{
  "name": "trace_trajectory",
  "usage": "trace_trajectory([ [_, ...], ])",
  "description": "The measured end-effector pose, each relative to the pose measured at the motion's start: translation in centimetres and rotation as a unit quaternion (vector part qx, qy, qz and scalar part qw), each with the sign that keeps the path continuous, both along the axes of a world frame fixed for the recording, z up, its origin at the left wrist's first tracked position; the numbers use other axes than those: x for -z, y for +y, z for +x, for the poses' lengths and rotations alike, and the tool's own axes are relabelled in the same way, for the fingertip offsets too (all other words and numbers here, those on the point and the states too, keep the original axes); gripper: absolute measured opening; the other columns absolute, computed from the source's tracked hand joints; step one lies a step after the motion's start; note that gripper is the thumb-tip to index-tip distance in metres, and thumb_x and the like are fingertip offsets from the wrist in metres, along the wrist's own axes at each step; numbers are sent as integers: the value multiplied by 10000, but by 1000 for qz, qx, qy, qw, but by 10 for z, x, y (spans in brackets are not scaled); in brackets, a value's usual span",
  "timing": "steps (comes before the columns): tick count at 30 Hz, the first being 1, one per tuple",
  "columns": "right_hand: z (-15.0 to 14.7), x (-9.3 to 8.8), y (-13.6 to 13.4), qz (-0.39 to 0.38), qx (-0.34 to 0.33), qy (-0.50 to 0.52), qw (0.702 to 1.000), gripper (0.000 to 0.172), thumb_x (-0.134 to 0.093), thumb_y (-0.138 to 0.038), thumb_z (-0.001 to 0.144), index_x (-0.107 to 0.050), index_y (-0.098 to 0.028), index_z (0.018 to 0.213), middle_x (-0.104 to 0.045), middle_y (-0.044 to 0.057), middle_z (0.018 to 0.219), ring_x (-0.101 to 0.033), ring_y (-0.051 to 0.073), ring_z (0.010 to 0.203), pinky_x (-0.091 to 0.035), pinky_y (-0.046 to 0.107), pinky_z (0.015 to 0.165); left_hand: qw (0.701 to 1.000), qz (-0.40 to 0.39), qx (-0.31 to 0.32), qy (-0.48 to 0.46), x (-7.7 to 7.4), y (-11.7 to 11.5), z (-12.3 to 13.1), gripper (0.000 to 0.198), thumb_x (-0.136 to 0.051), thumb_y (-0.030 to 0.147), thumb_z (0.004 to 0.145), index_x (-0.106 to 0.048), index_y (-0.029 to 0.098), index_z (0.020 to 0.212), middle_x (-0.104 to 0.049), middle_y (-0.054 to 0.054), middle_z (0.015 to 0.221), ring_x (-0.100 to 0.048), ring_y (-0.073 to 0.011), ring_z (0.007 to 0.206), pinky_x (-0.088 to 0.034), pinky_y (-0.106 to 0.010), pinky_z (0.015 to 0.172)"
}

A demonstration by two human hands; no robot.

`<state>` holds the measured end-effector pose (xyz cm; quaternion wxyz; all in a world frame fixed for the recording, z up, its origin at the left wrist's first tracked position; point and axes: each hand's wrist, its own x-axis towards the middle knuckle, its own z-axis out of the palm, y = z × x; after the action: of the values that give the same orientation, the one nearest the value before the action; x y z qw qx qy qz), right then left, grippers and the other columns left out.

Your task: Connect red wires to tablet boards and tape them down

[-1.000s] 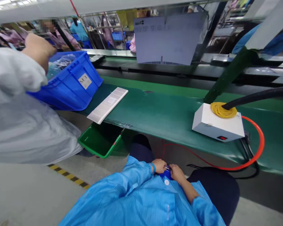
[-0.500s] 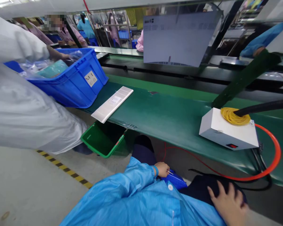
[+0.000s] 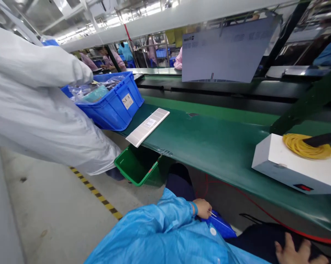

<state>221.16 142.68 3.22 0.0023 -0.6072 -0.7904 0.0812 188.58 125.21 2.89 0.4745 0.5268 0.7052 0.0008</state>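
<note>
My left hand [image 3: 203, 209] is closed between my legs, with a thin pointed metal tool [image 3: 213, 213] sticking out of the fingers. Its exact kind is too small to tell. A blue wristband [image 3: 194, 208] circles that wrist. Under the hand shows a blue stool seat [image 3: 222, 226]. My right hand [image 3: 297, 253] rests on my dark-trousered right thigh, fingers spread and nothing in them; the bottom edge cuts it off. On the green bench [image 3: 214, 143] lies a flat pale panel [image 3: 142, 135] with a printed label, out of reach of both hands.
A co-worker in a white coat [image 3: 36, 99] stands at left beside a blue bin [image 3: 113, 113] of bagged items. A green bin [image 3: 138, 181] sits below the bench edge. On the right stands a white box [image 3: 289, 172] with coiled yellow cord [image 3: 305, 146]. A printed sheet [image 3: 220, 55] hangs ahead.
My view has swung left and up, so the bench things sit further right. The co-worker's hand, seen in the blue bin before, is now hidden. Both my hands stay in my lap.
</note>
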Motion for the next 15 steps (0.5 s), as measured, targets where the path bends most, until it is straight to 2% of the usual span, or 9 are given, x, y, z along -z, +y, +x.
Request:
trace_trajectory([
  [2,-3,4,-7,42,-35,-11,998,701,-252,-573,970,-528,-284,1546,-326,246,1686,-165,580,1573,-238,875,1020,1000,8,-6,3,-3,-3,0,339,-638,321,892,-772,267,1198,-779,-82,1239,-706,-301,1220,-564,-401,1014],
  [4,-10,1,-14,82,-60,-45,994,658,-251,-434,990,-581,-196,1507,-377,250,1661,-197,574,1562,-252,840,1055,1000,18,-5,11,-8,-5,0,328,-621,309,899,-780,266,1183,-787,-80,1219,-717,-293,1197,-567,-392,1013],
  [6,-20,-9,-18,123,-87,-104,983,634,-291,-364,1002,-621,-58,1448,-454,282,1598,-296,590,1495,-295,763,1087,999,25,2,23,-12,-6,-2,334,-594,287,911,-782,257,1185,-793,-87,1200,-730,-283,1172,-571,-380,1011],
  [8,-31,-25,-18,145,-111,-145,972,565,-392,-352,1004,-672,-18,1364,-562,285,1491,-417,552,1410,-343,648,1100,999,32,14,36,-14,-5,-6,343,-567,279,929,-780,244,1195,-792,-95,1205,-733,-274,1170,-566,-368,1026],
  [10,-41,-43,-18,130,-138,-136,972,439,-428,-293,1013,-736,-85,1246,-664,231,1350,-531,443,1309,-361,555,1095,998,37,24,45,-14,-1,-9,342,-551,272,941,-778,235,1195,-792,-97,1206,-735,-265,1167,-560,-351,1033],
  [12,-52,-58,-21,85,-176,-112,974,391,-390,-226,1028,-762,-149,1120,-717,175,1208,-601,351,1186,-382,506,1052,998,38,29,49,-13,1,-10,334,-551,261,940,-778,232,1185,-797,-94,1188,-741,-262,1150,-561,-338,1018],
  [15,-74,-67,-30,-12,-225,-96,969,398,-373,-206,1026,-766,-148,1063,-732,172,1137,-628,321,1130,-415,474,1001,998,33,26,53,-13,3,-9,320,-564,252,934,-783,235,1166,-802,-90,1169,-743,-264,1138,-560,-328,994],
])
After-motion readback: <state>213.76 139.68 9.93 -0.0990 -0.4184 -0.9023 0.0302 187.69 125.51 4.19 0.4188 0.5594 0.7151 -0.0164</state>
